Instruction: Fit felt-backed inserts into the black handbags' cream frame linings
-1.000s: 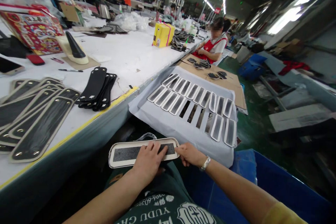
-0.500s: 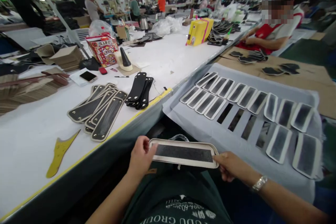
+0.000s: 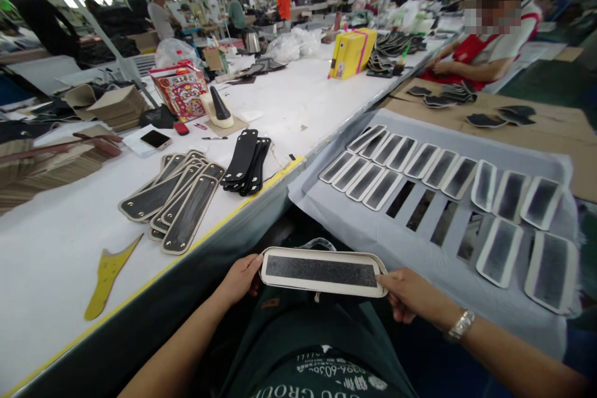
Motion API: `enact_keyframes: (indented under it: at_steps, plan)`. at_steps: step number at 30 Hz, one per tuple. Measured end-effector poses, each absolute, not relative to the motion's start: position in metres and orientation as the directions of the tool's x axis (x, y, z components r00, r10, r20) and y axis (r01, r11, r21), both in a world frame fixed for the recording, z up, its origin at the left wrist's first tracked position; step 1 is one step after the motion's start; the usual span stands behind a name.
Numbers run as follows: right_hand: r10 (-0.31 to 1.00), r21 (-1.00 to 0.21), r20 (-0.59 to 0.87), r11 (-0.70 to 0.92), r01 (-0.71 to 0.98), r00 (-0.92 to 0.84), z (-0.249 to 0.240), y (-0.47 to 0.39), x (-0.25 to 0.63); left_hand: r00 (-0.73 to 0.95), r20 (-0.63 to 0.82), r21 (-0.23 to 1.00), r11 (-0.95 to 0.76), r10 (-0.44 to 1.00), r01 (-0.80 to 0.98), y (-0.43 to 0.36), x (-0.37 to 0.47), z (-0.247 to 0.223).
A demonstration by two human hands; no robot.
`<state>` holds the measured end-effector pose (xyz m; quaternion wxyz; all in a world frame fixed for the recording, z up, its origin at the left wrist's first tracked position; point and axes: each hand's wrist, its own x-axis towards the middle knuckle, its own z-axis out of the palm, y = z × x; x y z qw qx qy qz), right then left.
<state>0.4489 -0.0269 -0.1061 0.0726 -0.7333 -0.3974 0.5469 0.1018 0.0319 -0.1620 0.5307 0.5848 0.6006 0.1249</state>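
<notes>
Above my lap I hold a long panel (image 3: 321,272) with rounded corners, a pale border and a dark strip down its middle. My left hand (image 3: 242,277) pinches its left end, and my right hand (image 3: 405,292), with a metal watch on the wrist, grips the right end between thumb and fingers. To the right, similar pale-edged panels (image 3: 501,252) lie in rows on a grey-covered board (image 3: 373,224) with several slots cut through it. Left of my hands, a fanned pile of dark panels with pale rims and metal studs (image 3: 191,214) rests on the white table (image 3: 186,298).
Black studded straps (image 3: 245,158) are stacked near the table's yellow-taped edge. A yellow template (image 3: 109,277), a phone (image 3: 155,138), a red snack bag (image 3: 180,96) and a yellow box (image 3: 352,55) also lie on the table. A co-worker in a red apron (image 3: 476,56) sits at the far right.
My left hand has shifted outward, its thumb moving off the panel's face to the left end. The panel has moved slightly left. My right hand keeps its grip.
</notes>
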Motion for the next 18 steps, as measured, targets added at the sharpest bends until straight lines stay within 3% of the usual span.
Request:
enact_keyframes:
  at_steps: [6,11,15,18]
  plan:
    - [0.645,-0.522,-0.760,-0.679,0.516,0.079,-0.108,-0.030,0.452,0.238,-0.358,0.507,-0.026,0.903,0.862,0.031,0.107,-0.139]
    - [0.642,-0.534,-0.764,-0.686,0.493,0.065,-0.108,-0.029,0.455,0.320,-0.435,0.285,-0.208,0.842,0.936,0.046,0.109,-0.110]
    - [0.622,-0.517,-0.780,-0.700,0.493,0.066,-0.108,-0.025,0.454,0.314,-0.539,0.219,-0.230,0.782,0.948,0.063,0.117,-0.102]
    - [0.624,-0.511,-0.779,-0.692,0.511,0.066,-0.115,-0.030,0.453,0.264,-0.584,0.246,-0.142,0.768,0.959,0.066,0.122,-0.098]
